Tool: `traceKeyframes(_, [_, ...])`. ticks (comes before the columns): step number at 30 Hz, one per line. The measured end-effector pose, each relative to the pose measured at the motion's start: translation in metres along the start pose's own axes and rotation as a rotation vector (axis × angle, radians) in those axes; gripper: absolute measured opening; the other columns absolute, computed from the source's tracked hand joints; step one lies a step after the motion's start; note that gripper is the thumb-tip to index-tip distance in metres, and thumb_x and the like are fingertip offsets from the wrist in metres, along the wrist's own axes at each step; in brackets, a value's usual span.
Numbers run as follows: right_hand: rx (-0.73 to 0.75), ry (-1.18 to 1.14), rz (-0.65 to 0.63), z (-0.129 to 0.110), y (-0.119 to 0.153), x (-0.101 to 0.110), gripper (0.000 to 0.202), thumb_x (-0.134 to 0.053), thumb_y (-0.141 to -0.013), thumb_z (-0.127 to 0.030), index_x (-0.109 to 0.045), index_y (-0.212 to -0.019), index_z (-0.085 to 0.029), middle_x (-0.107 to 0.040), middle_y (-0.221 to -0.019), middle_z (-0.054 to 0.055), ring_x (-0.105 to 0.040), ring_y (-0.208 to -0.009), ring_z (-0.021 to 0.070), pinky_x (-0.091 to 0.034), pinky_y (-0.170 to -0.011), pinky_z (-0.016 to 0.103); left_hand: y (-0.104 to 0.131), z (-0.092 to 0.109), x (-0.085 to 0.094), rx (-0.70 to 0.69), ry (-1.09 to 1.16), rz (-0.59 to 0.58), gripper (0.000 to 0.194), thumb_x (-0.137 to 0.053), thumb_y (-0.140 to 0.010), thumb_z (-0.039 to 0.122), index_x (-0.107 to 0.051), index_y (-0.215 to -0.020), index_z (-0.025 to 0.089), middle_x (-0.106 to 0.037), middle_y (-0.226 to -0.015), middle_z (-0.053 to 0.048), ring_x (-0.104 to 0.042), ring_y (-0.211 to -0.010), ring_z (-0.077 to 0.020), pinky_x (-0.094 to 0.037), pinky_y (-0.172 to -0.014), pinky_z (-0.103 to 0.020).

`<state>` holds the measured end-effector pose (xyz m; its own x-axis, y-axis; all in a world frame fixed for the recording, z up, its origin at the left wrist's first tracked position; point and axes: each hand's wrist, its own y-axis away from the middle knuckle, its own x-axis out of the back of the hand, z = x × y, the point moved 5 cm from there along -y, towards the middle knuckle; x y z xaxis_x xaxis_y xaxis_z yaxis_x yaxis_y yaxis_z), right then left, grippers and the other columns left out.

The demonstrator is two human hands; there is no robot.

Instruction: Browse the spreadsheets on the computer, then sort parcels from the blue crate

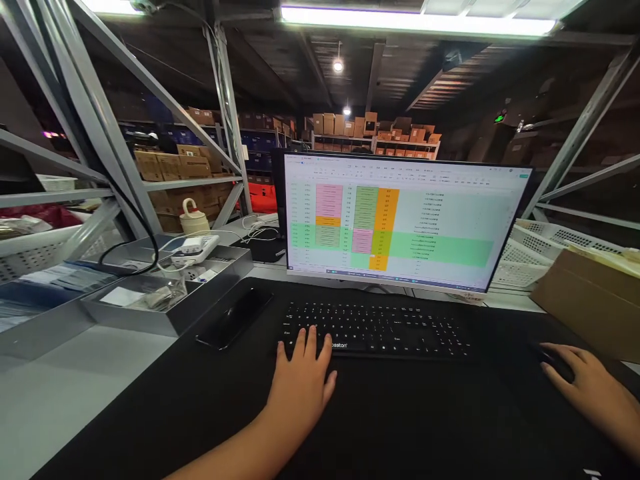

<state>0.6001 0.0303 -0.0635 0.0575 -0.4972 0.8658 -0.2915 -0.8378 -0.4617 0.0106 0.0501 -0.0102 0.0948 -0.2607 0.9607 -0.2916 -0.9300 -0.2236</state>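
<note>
My left hand point(301, 377) rests with fingers spread on the lower left keys of a black keyboard point(400, 328). Over at the right, my right hand point(583, 377) is curved around a black computer mouse point(557, 363), partly covering it. Both lie on a large black desk mat point(400, 413). Behind the keyboard stands a monitor point(445, 220) with a spreadsheet of pink, green and orange cells; its text is too small to read. A dark smartphone point(235, 319) lies left of the keyboard.
Grey trays point(145, 320) with papers and small items sit at the left, near a white power strip point(196, 248) and a cream bottle point(194, 219). A cardboard box point(590, 300) and white baskets point(525, 250) stand at the right. Metal posts point(233, 113) frame the desk.
</note>
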Motion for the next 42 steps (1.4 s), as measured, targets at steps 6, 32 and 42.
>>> traceKeyframes(6, [-0.023, -0.067, -0.005, -0.016, -0.002, 0.011, 0.059, -0.038, -0.077, -0.066, -0.061, -0.117, -0.029, -0.063, -0.119, 0.012, -0.060, -0.117, 0.0332, -0.048, -0.098, 0.049, 0.000, -0.001, -0.004, 0.006, 0.027, 0.040, 0.055, -0.043, -0.096, 0.039, -0.042, -0.149, 0.024, -0.038, -0.156, -0.018, -0.038, -0.143, -0.0384, -0.036, -0.109, -0.069])
traceKeyframes(32, [0.029, -0.114, -0.009, 0.003, -0.003, -0.004, 0.048, -0.047, -0.077, -0.059, -0.059, -0.117, -0.035, -0.063, -0.120, 0.010, -0.061, -0.117, 0.0330, -0.044, -0.105, 0.047, 0.000, 0.001, -0.003, 0.012, 0.048, 0.026, 0.056, -0.045, -0.095, 0.040, -0.041, -0.149, 0.024, -0.038, -0.156, -0.018, -0.037, -0.144, -0.0382, -0.035, -0.110, -0.069])
traceKeyframes(42, [0.023, -0.025, -0.020, -0.018, 0.000, 0.012, 0.057, -0.039, -0.081, -0.061, -0.061, -0.120, -0.027, -0.063, -0.119, 0.012, -0.060, -0.119, 0.0306, -0.047, -0.102, 0.043, 0.000, 0.000, -0.001, 0.003, 0.032, 0.034, 0.056, -0.044, -0.095, 0.036, -0.042, -0.149, 0.023, -0.038, -0.156, -0.019, -0.037, -0.144, -0.0390, -0.036, -0.109, -0.069])
